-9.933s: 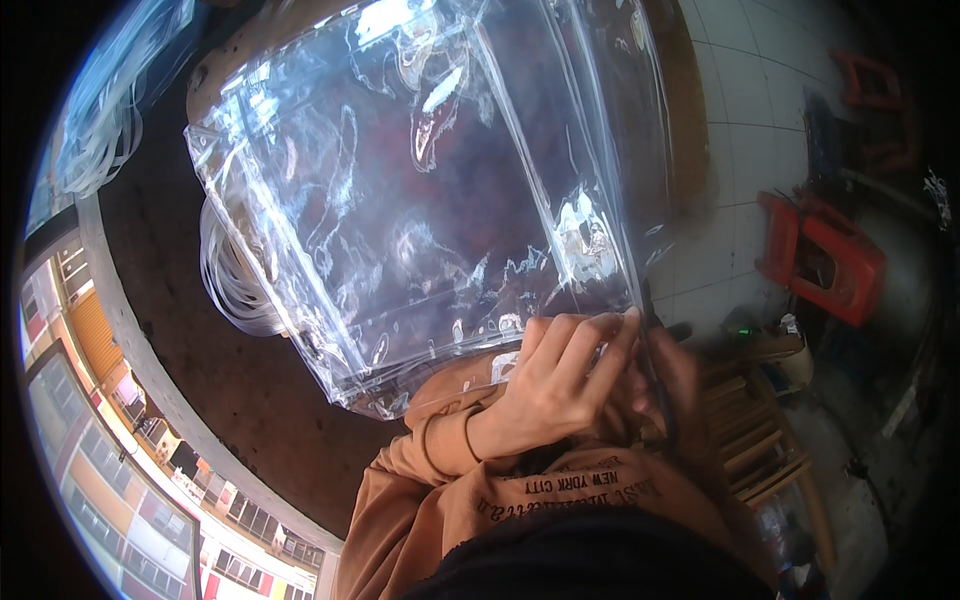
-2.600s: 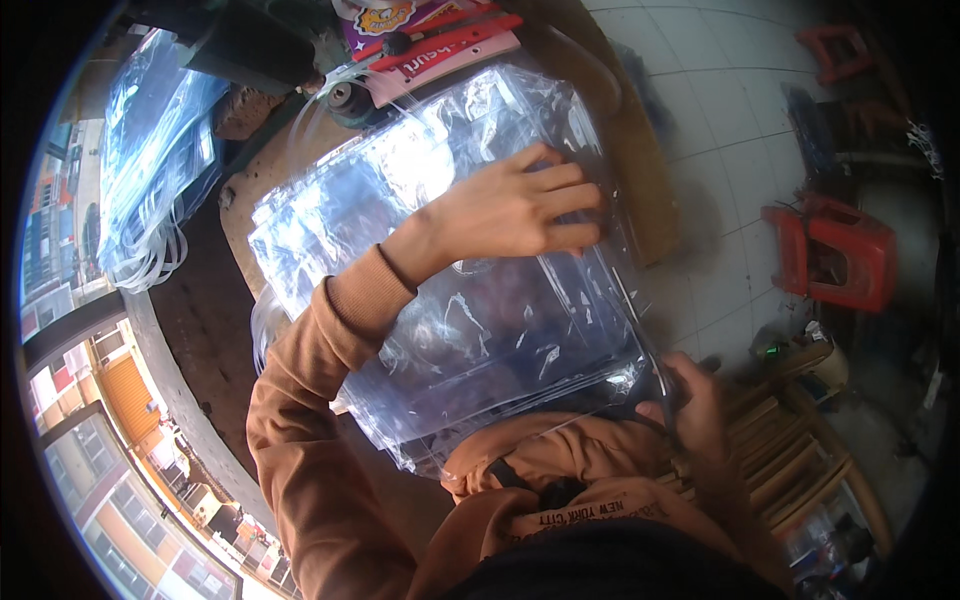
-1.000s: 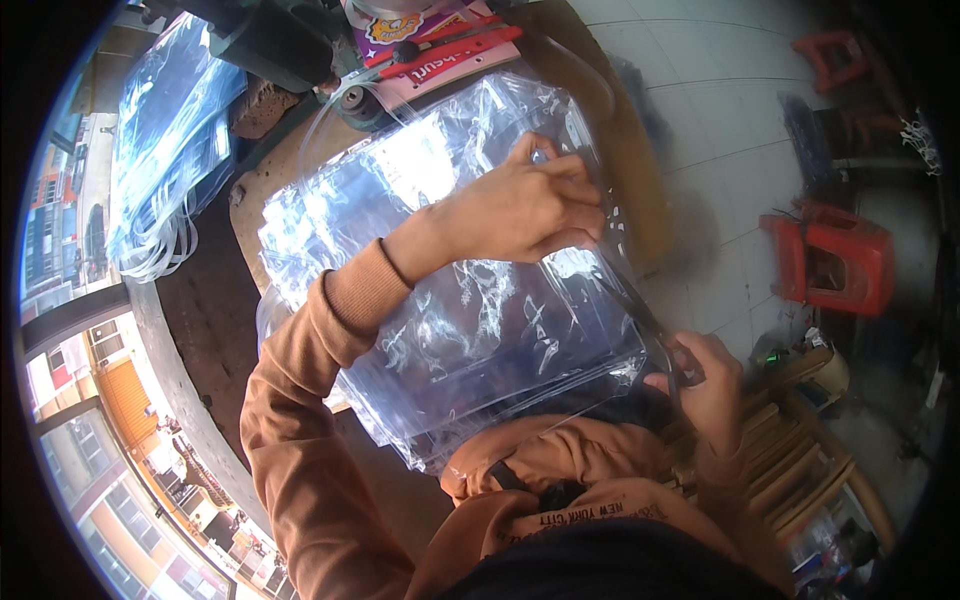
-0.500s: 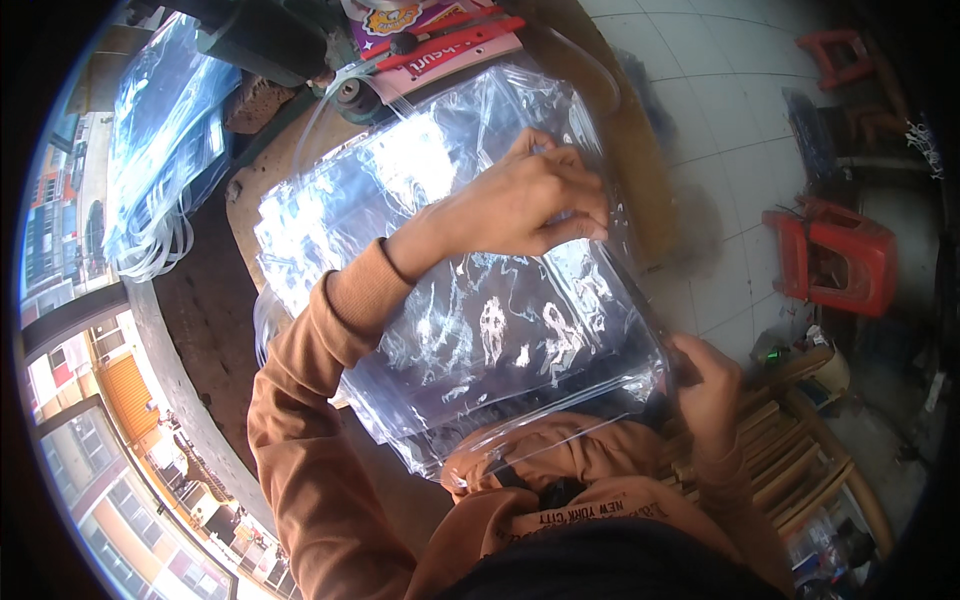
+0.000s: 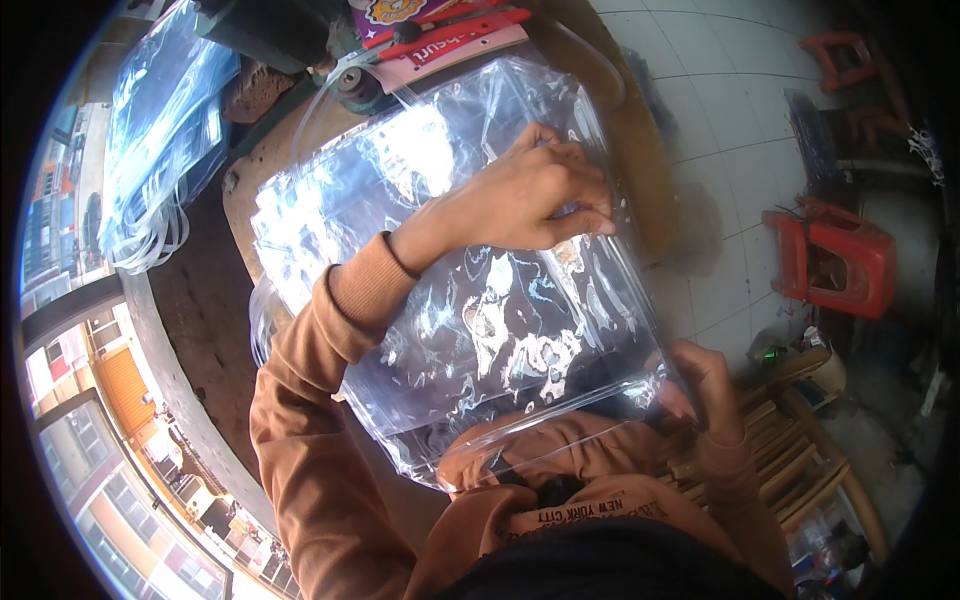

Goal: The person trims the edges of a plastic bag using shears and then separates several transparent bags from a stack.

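A stack of shiny clear plastic sheets (image 5: 440, 330) covers the tabletop in front of me, its near edge hanging over my lap. My left hand (image 5: 545, 190) reaches across the stack to its right side, fingers curled and pinching the plastic near that edge. At the near right corner, my right hand (image 5: 705, 385) has its fingers closed round the edge of the top sheet. Part of that grip shows through the plastic, and some fingertips are hidden. Strong glare blurs the borders between single sheets.
A dark green machine (image 5: 280, 40) stands at the back left, beside a brown block (image 5: 258, 100). More clear plastic with looped pale strips (image 5: 150, 235) hangs at the far left. Red-handled tools (image 5: 450, 35) lie behind the stack. Red stools (image 5: 835, 260) and a bamboo bench (image 5: 790, 450) are at right.
The near part of the top sheet has shifted slightly and its reflections differ. My right hand has turned a little at the corner; my left hand stays almost in place.
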`<state>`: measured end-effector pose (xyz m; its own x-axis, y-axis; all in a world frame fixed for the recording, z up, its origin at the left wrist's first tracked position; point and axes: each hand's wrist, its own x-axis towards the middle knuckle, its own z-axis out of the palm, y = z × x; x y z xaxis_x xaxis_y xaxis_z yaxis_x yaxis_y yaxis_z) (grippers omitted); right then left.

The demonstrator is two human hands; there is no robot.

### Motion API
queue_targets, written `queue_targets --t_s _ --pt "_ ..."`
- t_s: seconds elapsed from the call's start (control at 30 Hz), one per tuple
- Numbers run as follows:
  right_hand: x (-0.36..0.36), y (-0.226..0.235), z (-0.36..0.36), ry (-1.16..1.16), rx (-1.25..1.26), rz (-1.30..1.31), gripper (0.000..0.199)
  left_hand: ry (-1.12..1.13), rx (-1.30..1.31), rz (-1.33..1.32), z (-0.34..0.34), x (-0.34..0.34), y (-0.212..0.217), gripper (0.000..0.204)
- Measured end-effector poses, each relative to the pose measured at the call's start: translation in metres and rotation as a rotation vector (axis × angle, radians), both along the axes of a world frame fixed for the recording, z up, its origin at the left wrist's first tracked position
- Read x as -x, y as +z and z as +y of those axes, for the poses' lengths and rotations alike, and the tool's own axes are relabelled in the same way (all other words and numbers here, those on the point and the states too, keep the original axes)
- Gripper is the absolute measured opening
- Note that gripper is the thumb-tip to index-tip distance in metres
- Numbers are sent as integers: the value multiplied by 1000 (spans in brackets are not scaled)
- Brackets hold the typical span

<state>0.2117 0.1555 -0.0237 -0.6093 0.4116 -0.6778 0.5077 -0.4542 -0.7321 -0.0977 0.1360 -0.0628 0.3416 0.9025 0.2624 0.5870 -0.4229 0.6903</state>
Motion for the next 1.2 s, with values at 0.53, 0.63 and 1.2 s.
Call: queue_targets --t_s 0.53,0.63,1.2 --pt "8 9 -1 190 -772 -132 24 15 -1 0 0 0 -5 23" --pt "9 10 0 199 -728 -113 24 17 -11 -7 2 -1 -4 23" --pt "8 15 10 30 168 61 16 -59 -46 -268 11 18 -6 15"
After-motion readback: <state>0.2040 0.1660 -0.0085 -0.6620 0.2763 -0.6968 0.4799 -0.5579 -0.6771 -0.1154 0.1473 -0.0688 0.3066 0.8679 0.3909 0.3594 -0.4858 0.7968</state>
